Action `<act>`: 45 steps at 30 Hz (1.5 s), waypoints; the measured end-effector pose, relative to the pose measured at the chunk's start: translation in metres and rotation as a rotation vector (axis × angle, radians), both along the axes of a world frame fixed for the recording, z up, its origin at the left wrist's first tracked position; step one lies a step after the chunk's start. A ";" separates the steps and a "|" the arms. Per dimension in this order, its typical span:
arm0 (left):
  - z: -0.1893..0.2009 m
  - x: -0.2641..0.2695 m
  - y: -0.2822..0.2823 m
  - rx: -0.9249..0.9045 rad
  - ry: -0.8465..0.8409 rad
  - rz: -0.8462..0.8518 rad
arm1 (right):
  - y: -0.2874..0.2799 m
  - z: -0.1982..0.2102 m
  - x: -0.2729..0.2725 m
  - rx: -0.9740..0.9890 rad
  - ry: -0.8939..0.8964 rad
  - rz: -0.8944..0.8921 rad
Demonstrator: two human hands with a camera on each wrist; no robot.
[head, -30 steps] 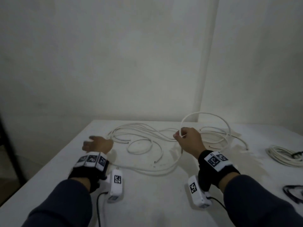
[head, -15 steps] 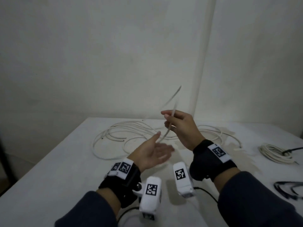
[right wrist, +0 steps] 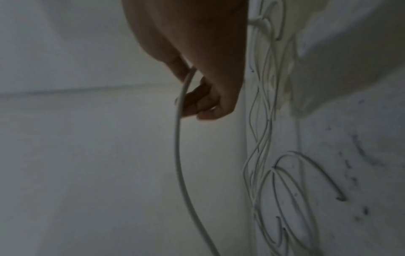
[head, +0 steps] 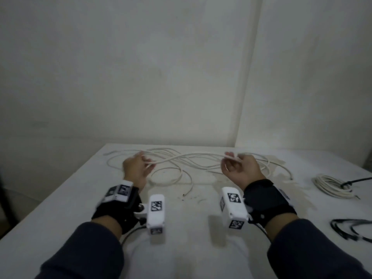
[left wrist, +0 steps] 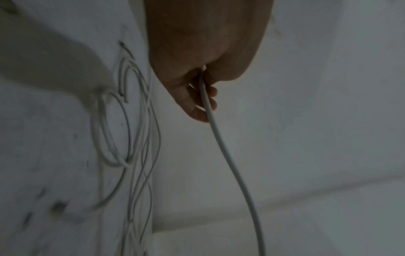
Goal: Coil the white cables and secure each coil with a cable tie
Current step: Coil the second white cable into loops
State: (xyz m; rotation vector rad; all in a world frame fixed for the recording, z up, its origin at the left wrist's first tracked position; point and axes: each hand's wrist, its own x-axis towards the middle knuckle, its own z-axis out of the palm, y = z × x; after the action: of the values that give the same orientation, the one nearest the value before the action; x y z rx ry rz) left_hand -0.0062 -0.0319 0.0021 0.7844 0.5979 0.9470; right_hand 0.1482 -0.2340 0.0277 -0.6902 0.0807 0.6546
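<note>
Above the table point(head: 60, 198), my left hand point(head: 135, 170) and right hand point(head: 239, 170) pinch one white cable point(head: 189, 157); loops should stay even.

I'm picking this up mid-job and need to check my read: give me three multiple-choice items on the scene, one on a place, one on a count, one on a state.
1. Where does the finished coil lie?
A. table's right side
B. left edge
C. on a lap

2. How many hands hold the white cable?
A. none
B. one
C. two

3. The loose cables on the table are
A. tied
B. uncoiled
C. boxed

Answers: 1 A, it sits right of the right hand. 2 C, the left hand grips it too, a span between them. 3 B, they sprawl in open loops.
</note>
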 end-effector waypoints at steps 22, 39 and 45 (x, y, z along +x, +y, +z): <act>0.011 -0.044 -0.082 0.569 0.979 -1.021 | 0.018 -0.019 -0.012 -0.256 -0.134 -0.385; 0.001 -0.045 -0.089 0.149 0.380 -0.692 | -0.002 -0.021 -0.012 -0.195 -0.120 -0.229; -0.012 -0.020 -0.050 -0.211 -0.143 -0.318 | -0.007 -0.040 -0.019 0.027 -0.003 -0.084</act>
State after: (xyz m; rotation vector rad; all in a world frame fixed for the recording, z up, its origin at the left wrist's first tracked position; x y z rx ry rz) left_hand -0.0258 -0.0817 -0.0094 0.5955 0.4246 0.6296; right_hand 0.1297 -0.2410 -0.0123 -0.6583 0.0975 0.5728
